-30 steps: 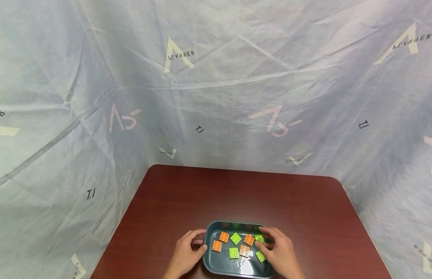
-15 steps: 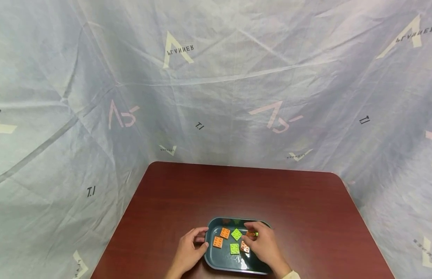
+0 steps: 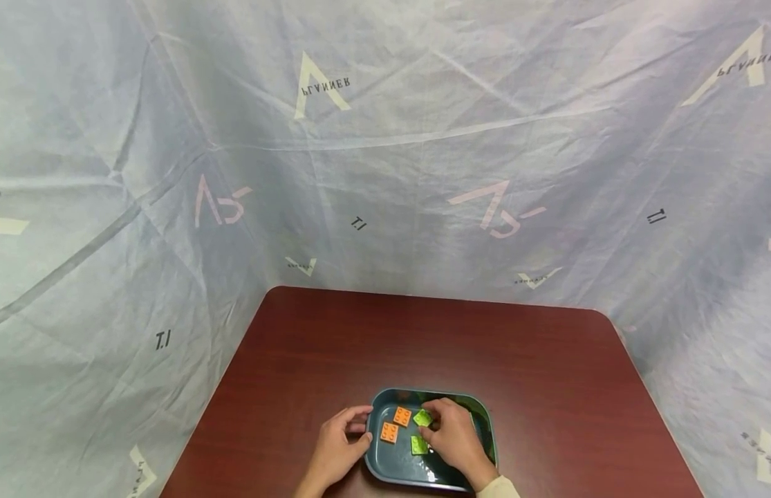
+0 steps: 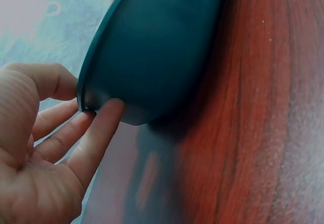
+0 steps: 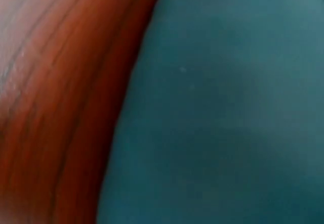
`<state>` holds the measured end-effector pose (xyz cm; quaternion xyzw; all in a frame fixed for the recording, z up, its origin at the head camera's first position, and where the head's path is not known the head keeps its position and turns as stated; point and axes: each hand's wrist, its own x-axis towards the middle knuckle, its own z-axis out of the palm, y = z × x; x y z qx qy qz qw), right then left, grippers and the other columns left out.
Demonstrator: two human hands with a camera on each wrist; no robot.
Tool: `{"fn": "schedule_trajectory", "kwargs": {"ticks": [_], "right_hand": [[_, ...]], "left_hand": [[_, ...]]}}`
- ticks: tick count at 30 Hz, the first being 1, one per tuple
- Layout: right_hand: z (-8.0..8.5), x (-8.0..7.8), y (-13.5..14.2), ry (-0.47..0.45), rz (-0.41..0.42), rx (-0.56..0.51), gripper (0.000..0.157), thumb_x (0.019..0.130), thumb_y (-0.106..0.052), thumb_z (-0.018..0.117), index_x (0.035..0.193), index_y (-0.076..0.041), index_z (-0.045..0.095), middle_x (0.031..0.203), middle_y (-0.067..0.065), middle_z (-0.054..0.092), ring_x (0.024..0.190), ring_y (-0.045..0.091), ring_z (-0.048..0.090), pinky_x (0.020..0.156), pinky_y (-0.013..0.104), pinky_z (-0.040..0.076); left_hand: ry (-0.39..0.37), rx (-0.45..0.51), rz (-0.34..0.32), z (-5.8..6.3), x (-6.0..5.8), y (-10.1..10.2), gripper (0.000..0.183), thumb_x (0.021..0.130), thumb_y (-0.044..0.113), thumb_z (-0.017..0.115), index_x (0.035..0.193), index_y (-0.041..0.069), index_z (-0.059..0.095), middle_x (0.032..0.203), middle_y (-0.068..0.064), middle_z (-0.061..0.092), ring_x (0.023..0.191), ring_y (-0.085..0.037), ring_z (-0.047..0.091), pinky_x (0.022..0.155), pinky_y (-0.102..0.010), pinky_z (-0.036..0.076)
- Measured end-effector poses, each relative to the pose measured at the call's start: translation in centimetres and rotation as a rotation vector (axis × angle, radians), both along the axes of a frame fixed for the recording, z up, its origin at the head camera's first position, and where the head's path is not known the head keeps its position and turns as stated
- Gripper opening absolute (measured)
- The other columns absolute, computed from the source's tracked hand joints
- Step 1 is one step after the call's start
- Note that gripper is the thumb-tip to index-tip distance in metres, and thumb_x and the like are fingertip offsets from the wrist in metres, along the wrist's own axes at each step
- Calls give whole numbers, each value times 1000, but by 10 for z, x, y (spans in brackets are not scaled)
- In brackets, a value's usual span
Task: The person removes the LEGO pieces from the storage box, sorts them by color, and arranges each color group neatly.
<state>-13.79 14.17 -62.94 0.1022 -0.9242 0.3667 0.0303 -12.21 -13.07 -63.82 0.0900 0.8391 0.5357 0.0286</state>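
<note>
A dark teal tray (image 3: 385, 470) lies near the table's front. My left hand (image 3: 337, 446) touches its left end; in the left wrist view the fingertips of this left hand (image 4: 55, 133) rest against the tray's outer wall (image 4: 157, 47) and rim. Over the tray's right half is my right hand (image 3: 453, 434), thumb and index finger apart beside a green toy brick (image 3: 422, 418). Another green brick (image 3: 418, 445) sits below the thumb. Two orange toy bricks, one upper (image 3: 402, 416) and one lower (image 3: 388, 433), lie at the left. My right hand hides the other bricks.
The tray stands on a reddish-brown wooden table (image 3: 422, 346) with rounded far corners. Grey printed cloth (image 3: 410, 173) hangs behind and at both sides. In the right wrist view, only blurred teal surface (image 5: 217, 113) and wood show.
My right hand has moved left across the tray, from its right end to the green bricks, covering the bricks on that side. My left hand has stayed at the left end.
</note>
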Motion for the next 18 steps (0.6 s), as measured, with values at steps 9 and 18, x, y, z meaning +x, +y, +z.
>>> {"fn": "schedule_trajectory", "kwargs": {"ticks": [9,18], "right_hand": [[-4,-2,-1,-24,33,31,34,79,-10,91,110,-4,78,97,2,71,79,8,68,64,22,55],[-6,-1,-3,11,56,114,30,78,-8,92,105,-7,79,95,2,72,80,10,67,65,27,56]], "left_hand": [[-15,0,9,-1,-1,1,43,89,10,81,131,17,73,120,-5,74,100,-18,76,86,-29,61],[-32,9,17,0,1,1,42,89,11,81,130,19,73,121,-3,75,100,-17,76,85,-26,60]]}}
